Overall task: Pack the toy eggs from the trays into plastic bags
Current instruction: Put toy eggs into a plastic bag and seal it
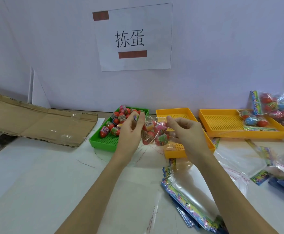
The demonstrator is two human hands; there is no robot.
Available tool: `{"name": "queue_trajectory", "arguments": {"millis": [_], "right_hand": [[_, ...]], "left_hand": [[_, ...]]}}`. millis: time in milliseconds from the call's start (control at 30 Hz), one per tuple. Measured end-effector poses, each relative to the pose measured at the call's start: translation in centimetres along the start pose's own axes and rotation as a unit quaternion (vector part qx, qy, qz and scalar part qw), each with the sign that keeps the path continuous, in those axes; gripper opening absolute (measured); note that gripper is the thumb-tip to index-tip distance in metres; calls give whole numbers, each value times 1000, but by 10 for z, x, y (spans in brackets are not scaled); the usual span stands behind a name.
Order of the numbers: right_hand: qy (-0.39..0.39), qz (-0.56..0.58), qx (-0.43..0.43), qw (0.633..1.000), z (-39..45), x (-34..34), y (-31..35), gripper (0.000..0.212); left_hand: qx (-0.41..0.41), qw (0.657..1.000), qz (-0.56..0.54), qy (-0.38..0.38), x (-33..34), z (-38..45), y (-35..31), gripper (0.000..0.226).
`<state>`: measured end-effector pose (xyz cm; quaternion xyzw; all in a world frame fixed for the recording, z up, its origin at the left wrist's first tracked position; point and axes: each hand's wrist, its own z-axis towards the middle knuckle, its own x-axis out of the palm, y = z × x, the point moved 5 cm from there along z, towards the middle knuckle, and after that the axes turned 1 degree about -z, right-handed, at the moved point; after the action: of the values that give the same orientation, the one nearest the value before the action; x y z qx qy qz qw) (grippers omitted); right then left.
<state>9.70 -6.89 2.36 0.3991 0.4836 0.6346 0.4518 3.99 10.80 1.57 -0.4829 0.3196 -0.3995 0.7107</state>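
Both my hands hold up a clear plastic bag (154,132) with several red and pink toy eggs inside, above the gap between two trays. My left hand (131,132) pinches the bag's top edge with its coloured header on the left side. My right hand (186,132) pinches the bag's other side. Behind my left hand, the green tray (102,141) holds several red toy eggs (116,122). The yellow tray (173,112) under the bag shows no eggs.
A second yellow tray (222,124) at right holds a filled bag (254,120). More filled bags (276,105) pile at far right. Empty bags (188,198) lie stacked near my right forearm. Flattened cardboard (36,122) lies at left. A paper sign (132,38) hangs on the wall.
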Motion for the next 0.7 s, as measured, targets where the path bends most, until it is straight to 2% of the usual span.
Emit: {"name": "queue_trajectory", "arguments": {"millis": [100,167,267,367,433,567,700], "right_hand": [[-48,9,-31,998,-3,3,3,23],[-74,-10,-62,995,-5,6,5,23],[-109,-85,-122,983,-9,8,11,28],[-151,-175,-187,955,-13,6,18,29],[-153,-240,-215,934,-14,5,19,30],[-128,-269,-207,932,-9,0,15,36],[-143,-238,-203,939,-7,-6,20,33]], "left_hand": [[49,998,12,-40,-3,1,-7,36],[56,996,10,-64,-6,1,-11,40],[73,994,1,-86,-10,1,-13,53],[97,992,13,-84,-9,0,-17,48],[89,993,11,-80,-7,-2,-17,45],[74,996,26,-51,-1,-9,-18,43],[44,995,46,-71,1,-8,-16,47]]}}
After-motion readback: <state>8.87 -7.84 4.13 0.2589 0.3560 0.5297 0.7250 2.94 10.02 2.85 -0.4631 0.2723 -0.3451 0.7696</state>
